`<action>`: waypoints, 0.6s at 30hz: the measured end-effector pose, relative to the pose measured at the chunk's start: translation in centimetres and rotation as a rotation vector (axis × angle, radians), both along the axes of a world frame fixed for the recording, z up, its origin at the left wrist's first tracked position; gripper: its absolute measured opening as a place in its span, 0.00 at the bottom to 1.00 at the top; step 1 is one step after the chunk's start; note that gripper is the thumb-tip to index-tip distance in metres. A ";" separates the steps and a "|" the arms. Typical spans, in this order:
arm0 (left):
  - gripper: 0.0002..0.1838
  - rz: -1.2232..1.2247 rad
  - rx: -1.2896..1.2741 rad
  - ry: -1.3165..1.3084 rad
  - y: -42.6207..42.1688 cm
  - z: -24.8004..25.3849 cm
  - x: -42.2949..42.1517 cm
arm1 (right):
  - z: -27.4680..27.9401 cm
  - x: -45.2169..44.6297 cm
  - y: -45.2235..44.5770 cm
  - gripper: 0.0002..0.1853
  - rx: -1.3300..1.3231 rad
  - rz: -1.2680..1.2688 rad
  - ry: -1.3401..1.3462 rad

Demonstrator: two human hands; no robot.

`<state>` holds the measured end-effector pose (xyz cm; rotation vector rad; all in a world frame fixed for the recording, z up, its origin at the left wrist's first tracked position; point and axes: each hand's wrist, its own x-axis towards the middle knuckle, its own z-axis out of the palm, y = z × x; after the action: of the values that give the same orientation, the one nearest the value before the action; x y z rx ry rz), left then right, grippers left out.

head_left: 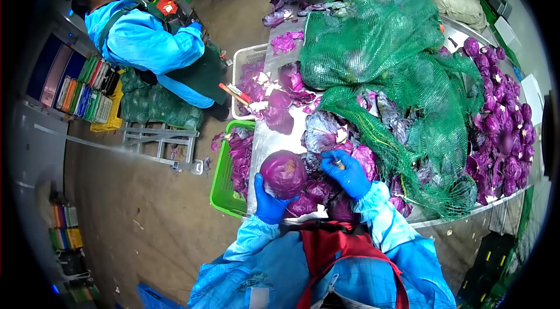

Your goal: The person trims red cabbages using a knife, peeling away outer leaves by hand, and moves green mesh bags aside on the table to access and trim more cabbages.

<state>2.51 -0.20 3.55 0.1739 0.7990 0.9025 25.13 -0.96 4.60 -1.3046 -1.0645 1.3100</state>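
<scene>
My left hand (270, 203) is wrapped around the underside of a round, smooth red cabbage (283, 173), held over the table's near left edge. To its right, my right hand (349, 176), closed in a blue glove, grips a small handled tool (338, 163). Only the end of that tool shows; the rest is hidden by my fingers. Beneath and between my hands lie loose purple leaves and other cabbages (319, 191). A larger, dull outer leaf (322, 131) rests just beyond them on the metal table (267, 149).
Green net sacks (373, 40) of cabbages cover the table's middle; trimmed cabbages (503, 140) are piled at right. A green crate (223, 187) and a white basket (238, 67) hold leaves. Orange-handled tools (235, 94) lie at the left edge. Two co-workers (140, 35) are beyond.
</scene>
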 end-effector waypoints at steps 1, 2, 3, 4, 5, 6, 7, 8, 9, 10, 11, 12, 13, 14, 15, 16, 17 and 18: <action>0.44 0.018 -0.031 -0.120 -0.1 -0.3 0.1 | 0.8 -0.6 -0.1 0.20 0.026 0.063 0.031; 0.43 0.035 -0.063 -0.241 -0.2 -0.5 0.1 | 1.5 -1.3 0.0 0.24 0.052 0.126 0.063; 0.43 0.054 -0.092 -0.361 -0.2 -0.5 0.2 | 1.8 -1.8 0.1 0.29 0.080 0.189 0.094; 0.43 -0.016 -0.084 -0.366 -0.3 -0.4 0.2 | 1.6 -1.9 0.4 0.33 0.062 0.283 0.054; 0.42 -0.080 -0.078 -0.370 -0.5 -0.1 0.0 | 1.4 -2.0 0.5 0.32 0.049 0.290 0.037; 0.41 -0.150 0.028 -0.293 -0.8 0.6 0.0 | 1.2 -2.2 0.7 0.32 0.037 0.298 0.020; 0.40 -0.214 0.134 -0.214 -1.1 1.5 0.1 | 1.9 -2.5 1.0 0.32 0.024 0.307 0.003; 0.40 -0.285 0.338 -0.049 -1.6 2.7 0.4 | 3.6 -2.1 1.0 0.31 -0.179 0.295 0.008; 0.39 -0.308 0.118 -0.155 -1.6 2.5 -0.2 | 3.0 -1.8 0.9 0.31 -0.291 0.283 0.097; 0.39 -0.302 -0.117 -0.246 -1.6 2.4 -0.7 | 1.7 -1.2 0.8 0.31 -0.405 0.270 0.186; 0.38 -0.298 -0.048 -0.048 -2.0 1.7 -0.6 | 0.1 -1.1 0.7 0.31 -0.518 0.256 0.275; 0.36 -0.292 0.016 0.151 -2.6 1.2 -0.2 | -1.8 -1.7 0.0 0.28 -0.504 0.193 0.275; 0.35 -0.282 0.080 0.350 -2.9 1.4 0.2 | -2.9 -2.2 -0.6 0.24 -0.543 0.177 0.301; 0.38 -0.173 0.048 0.346 -2.6 2.2 0.3 | -3.7 -2.5 -1.1 0.20 -0.578 0.161 0.325; 0.39 -0.138 0.129 0.385 -2.5 1.6 0.4 | -4.0 -2.8 -1.4 0.16 -0.612 0.141 0.351; 0.40 -0.103 0.207 0.424 -2.4 0.2 0.5 | -4.1 -3.0 -1.8 0.14 -0.658 0.123 0.305; 0.40 -0.068 0.285 0.462 -2.3 -1.6 0.5 | -4.5 -3.3 -2.2 0.16 -0.605 0.096 0.244; 0.45 -0.047 0.528 0.599 -1.9 -4.2 0.5 | -5.3 -3.6 -2.6 0.18 -0.547 0.069 0.183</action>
<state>3.01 -2.10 -0.67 0.9560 1.0830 1.0160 21.51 -3.52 -0.72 -1.5096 -0.6457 1.8161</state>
